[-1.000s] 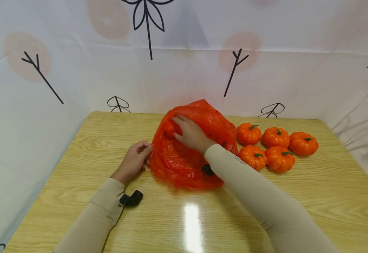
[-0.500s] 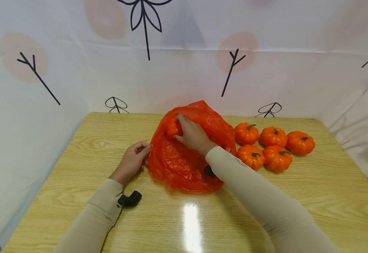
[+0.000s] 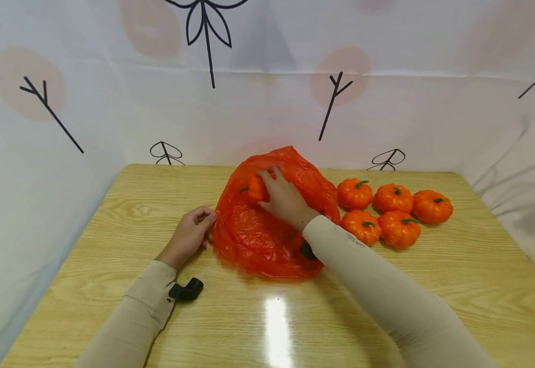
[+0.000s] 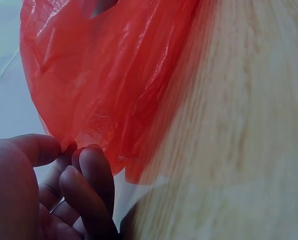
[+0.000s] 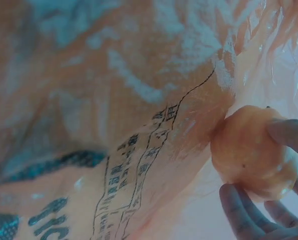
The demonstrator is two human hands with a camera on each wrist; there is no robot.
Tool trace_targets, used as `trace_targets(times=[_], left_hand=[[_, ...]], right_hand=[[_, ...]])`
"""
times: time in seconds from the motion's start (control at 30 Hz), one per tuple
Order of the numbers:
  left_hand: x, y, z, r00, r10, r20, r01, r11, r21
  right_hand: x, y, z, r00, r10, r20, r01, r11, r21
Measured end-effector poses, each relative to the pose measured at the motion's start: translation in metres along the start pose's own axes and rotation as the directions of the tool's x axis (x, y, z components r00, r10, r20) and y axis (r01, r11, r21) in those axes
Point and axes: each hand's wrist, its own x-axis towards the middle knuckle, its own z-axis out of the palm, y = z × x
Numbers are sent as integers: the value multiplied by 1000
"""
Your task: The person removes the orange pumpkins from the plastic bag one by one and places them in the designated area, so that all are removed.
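A thin red plastic bag [image 3: 267, 240] lies spread at the middle of the table, its mouth toward me. My right hand [image 3: 289, 203] reaches into it and holds a small orange pumpkin [image 3: 255, 189], whose green stem points left. Seen from the right wrist, thumb and fingers stand on opposite sides of this pumpkin [image 5: 254, 150], beside printed bag film [image 5: 138, 155]. My left hand [image 3: 188, 234] pinches the bag's left edge; the left wrist view shows thumb and index finger on the red film [image 4: 98, 85].
Several orange pumpkins [image 3: 393, 198] with green stems sit in two rows right of the bag. The wooden table [image 3: 230, 327] ends in front of a patterned white cloth [image 3: 267, 112]. A black wrist device [image 3: 186, 290] is at the left sleeve.
Inside the bag, my right hand has drawn the pumpkin slightly to the right, and more of the pumpkin shows. The left hand keeps its place at the bag's edge. The head view has shifted slightly.
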Motion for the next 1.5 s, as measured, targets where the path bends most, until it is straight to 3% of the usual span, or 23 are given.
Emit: trace_targets(times=[0.23, 0.47, 1.13, 1.5], left_hand=[[1, 0, 0, 1000, 0, 0, 0, 1000, 7], [1, -1, 0, 1000, -6, -10, 6, 1000, 8], [1, -4, -2, 1000, -10, -3, 10, 1000, -16], [2, -2, -8, 999, -19, -41, 17, 998, -62]], right_hand=[[-5, 2, 2, 1000, -3, 26, 2, 999, 45], [-12, 1, -1, 1000, -24, -2, 24, 995, 95], [-58, -8, -21, 996, -83, -17, 85, 985, 151], [-83, 1, -35, 996, -82, -39, 87, 982, 170]])
